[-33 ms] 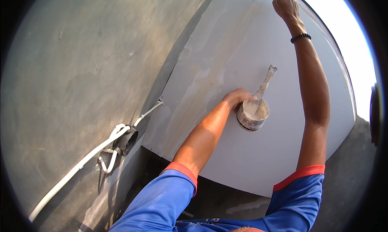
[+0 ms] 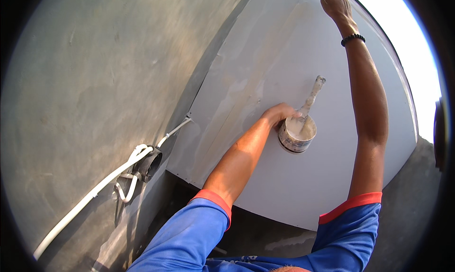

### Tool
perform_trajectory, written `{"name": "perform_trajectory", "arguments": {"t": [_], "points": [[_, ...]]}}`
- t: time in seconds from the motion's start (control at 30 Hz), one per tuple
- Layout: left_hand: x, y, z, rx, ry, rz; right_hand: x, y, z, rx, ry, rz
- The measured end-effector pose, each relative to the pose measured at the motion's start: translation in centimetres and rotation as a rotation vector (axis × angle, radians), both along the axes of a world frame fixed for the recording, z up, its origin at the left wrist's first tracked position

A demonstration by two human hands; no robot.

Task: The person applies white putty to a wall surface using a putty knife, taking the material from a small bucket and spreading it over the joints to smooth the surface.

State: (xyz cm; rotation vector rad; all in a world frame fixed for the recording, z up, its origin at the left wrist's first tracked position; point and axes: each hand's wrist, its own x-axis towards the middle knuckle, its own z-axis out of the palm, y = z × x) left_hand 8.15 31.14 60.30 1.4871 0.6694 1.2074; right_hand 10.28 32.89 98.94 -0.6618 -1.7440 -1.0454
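Note:
My left hand [image 2: 280, 113] grips a small round tub [image 2: 298, 143] by its rim and side, its thumb over the edge. Pale, creamy paste [image 2: 295, 126] is inside the tub. A paste-crusted tool with a slim handle [image 2: 314, 91], possibly a putty knife, leans up out of it; its lower end is hidden in the tub. High at the upper edge of the view, my right hand [image 2: 336, 5] is closed near the pale board [image 2: 265, 177]. Whatever its fingers hold is cut off by the frame.
A smeared pale strip [image 2: 246, 87] runs along a seam in the board. At left rises a grey plastered wall [image 2: 95, 73]. White cable [image 2: 80, 208] loops through a black fitting [image 2: 150, 164] there. Bright sky [image 2: 412, 44] shows at the upper right.
Almost nothing differs; my right hand and the tub have shifted very slightly to the right.

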Motion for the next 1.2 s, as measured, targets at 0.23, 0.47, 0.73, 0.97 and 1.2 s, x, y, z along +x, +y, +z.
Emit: {"name": "perform_trajectory", "arguments": {"t": [0.23,0.47,0.73,0.97,1.2], "points": [[-2.8,0.0,-1.0,-0.021,-0.045,0.089,-6.6,-3.2,-12.8,0.148,-0.374,-0.244],[-0.9,-0.5,-0.2,-0.069,-0.001,0.029,-3.2,-2.7,-29.2,0.245,-0.676,-0.084],[-2.3,-0.6,0.3,-0.062,-0.011,0.060,-1.3,-8.1,-28.3,-0.137,-0.621,0.135],[-1.5,0.2,-0.1,-0.116,0.016,0.016,1.2,-6.2,-14.5,0.218,-0.235,0.066],[-1.9,-1.3,0.1,-0.117,0.006,0.015,-2.3,-5.1,-11.3,0.247,-0.143,-0.090]]}}
